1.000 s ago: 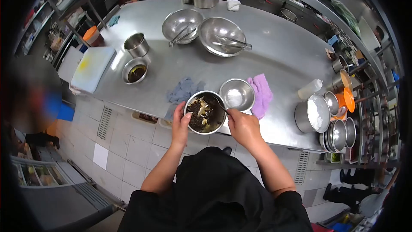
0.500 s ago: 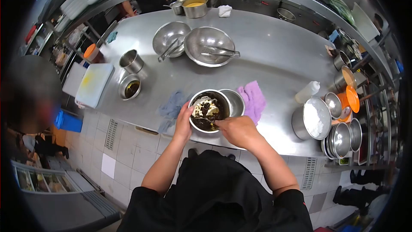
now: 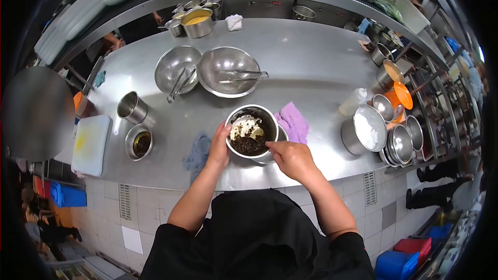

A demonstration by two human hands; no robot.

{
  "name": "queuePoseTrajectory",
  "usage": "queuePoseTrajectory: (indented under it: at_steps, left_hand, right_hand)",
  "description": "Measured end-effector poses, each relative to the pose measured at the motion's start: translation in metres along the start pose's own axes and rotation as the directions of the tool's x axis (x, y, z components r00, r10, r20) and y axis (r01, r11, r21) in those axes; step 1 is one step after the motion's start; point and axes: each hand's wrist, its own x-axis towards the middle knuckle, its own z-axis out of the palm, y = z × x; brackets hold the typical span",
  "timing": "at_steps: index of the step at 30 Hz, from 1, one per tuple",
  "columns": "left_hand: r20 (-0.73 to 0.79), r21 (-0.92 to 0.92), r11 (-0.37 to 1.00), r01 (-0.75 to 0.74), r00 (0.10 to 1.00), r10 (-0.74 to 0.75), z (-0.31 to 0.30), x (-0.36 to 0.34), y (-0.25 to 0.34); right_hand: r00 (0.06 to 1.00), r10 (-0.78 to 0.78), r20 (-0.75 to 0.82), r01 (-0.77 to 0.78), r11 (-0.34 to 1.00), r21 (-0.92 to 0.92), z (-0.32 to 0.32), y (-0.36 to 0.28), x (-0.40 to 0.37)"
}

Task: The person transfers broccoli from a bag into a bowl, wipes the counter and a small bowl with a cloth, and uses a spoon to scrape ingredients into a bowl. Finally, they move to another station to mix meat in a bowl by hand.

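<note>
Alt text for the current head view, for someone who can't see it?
A person's left hand holds a metal bowl of dark and pale mixture while the right hand curls over its opposite side. Beyond, on a steel table, stand two larger bowls with tongs.

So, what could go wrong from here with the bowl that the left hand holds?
The left hand grips the bowl by its side; if it slips, the bowl could tip and spill. Stirring with the right hand might flick dark mixture out, perhaps onto the purple cloth nearby.
</note>
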Motion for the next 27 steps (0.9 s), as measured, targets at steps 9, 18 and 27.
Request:
queuePoseTrajectory:
  at_steps: [9,18,27]
  left_hand:
    - [0.011,-0.046,0.983,0.177,0.984,-0.177,0.006,0.013,0.012]
    - [0.079,-0.092,0.978,0.188,0.98,-0.181,0.005,0.011,0.008]
    - [0.125,-0.017,0.989,0.149,0.981,-0.146,0.007,0.005,0.009]
  right_hand:
    - [0.928,0.132,-0.349,-0.168,0.983,-0.076,0.008,-0.011,0.017]
    - [0.989,-0.008,-0.144,-0.001,0.998,-0.061,0.001,-0.021,0.019]
    - [0.979,-0.032,-0.2,0.016,0.996,-0.082,0.012,-0.014,0.024]
